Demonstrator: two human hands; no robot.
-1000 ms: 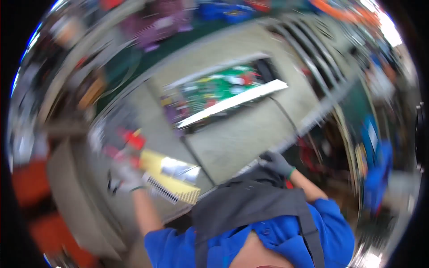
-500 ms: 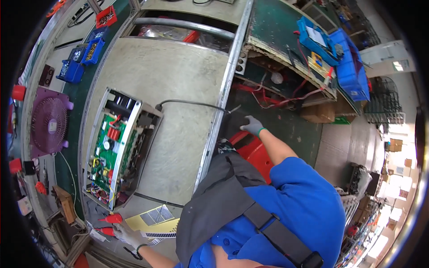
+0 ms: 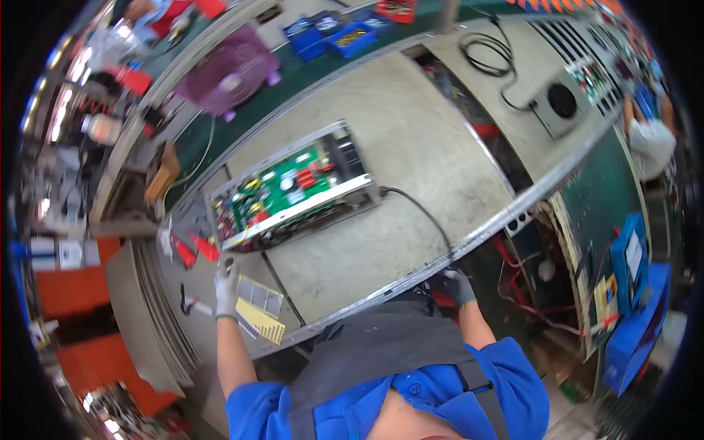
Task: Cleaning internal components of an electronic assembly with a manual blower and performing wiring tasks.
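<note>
An open metal chassis with a green circuit board lies on the bench. A black cable runs from its right end to the bench's front edge. My right hand, in a grey glove, is at that edge beside the cable's lower end; its fingers are too blurred to show a grip. My left hand, in a pale glove, is just below the chassis's near left corner, its fingers pointing up and indistinct. Two red tool handles lie left of it, and a yellow sticker sheet lies to its right.
A purple fan cover and blue bins of small parts stand along the back. Another unit with a round fan sits far right, near another person. Stacked grey sheets stand at left. The bench has a metal edge rail.
My view has turned toward the bench. My right hand has come from beside the red stool to the cable at the bench edge. My left hand has left the red handles for the chassis corner.
</note>
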